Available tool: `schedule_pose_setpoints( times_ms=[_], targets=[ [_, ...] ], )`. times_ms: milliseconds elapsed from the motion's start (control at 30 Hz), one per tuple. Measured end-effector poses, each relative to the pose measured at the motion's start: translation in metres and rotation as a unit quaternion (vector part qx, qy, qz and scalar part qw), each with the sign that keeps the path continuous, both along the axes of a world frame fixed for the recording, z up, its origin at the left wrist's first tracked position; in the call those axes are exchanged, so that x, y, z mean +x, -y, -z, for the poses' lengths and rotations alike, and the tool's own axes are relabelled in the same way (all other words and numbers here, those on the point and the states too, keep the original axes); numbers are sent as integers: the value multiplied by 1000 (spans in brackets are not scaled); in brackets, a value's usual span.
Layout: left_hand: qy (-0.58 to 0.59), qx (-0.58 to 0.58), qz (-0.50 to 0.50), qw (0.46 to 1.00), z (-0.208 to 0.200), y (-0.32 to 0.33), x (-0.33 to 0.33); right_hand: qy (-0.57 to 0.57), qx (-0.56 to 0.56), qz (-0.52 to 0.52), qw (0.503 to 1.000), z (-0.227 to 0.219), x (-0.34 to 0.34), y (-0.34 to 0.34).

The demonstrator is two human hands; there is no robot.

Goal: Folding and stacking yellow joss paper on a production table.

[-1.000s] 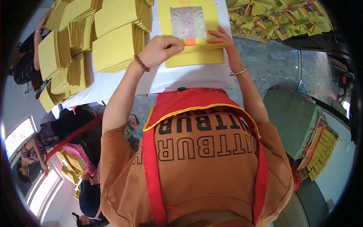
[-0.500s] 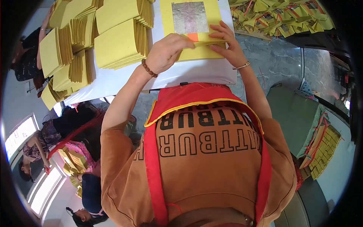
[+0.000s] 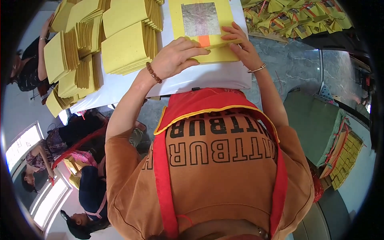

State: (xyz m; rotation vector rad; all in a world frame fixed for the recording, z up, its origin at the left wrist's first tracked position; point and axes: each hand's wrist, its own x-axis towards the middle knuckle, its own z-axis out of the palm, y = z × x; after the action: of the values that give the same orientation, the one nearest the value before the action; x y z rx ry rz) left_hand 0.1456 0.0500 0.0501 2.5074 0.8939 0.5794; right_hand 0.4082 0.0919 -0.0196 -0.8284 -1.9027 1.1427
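A yellow paper sheet [image 3: 224, 24] with a silver rectangle [image 3: 200, 19] and a small orange patch [image 3: 204, 41] lies in front of me, with more yellow paper [image 3: 218, 56] under its near edge. That near edge is folded up in a narrow strip. My left hand [image 3: 176, 58] rests on the left part of the fold, fingers stretched out and thumb apart. At the right end, my right hand [image 3: 246, 50] has the folded edge between thumb and fingers. Its fingertips lie on top of the sheet.
Stacks of folded yellow paper [image 3: 128, 46] stand left on the white-covered table [image 3: 180, 86]. More yellow paper pieces with red bits [image 3: 296, 20] are piled at the far right. A green covered block [image 3: 312, 124] stands right. Other people [image 3: 92, 192] sit at the left.
My left hand has loosened from its pinch, its fingers now stretched along the fold and its thumb lower. My right hand has barely moved. A person at lower left has shifted.
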Motion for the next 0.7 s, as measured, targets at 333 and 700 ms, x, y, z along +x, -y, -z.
schedule_pose_setpoints(
  times_ms=[333, 700],
  targets=[
    [-23, 121, -7, 992, 5, 2, 2, -53, -46, -82, 994, 2, 11, -5],
    [18, 117, -30, 992, 7, 5, 2, 20, -28, -13, 999, -7, -3, 5]
  ],
)
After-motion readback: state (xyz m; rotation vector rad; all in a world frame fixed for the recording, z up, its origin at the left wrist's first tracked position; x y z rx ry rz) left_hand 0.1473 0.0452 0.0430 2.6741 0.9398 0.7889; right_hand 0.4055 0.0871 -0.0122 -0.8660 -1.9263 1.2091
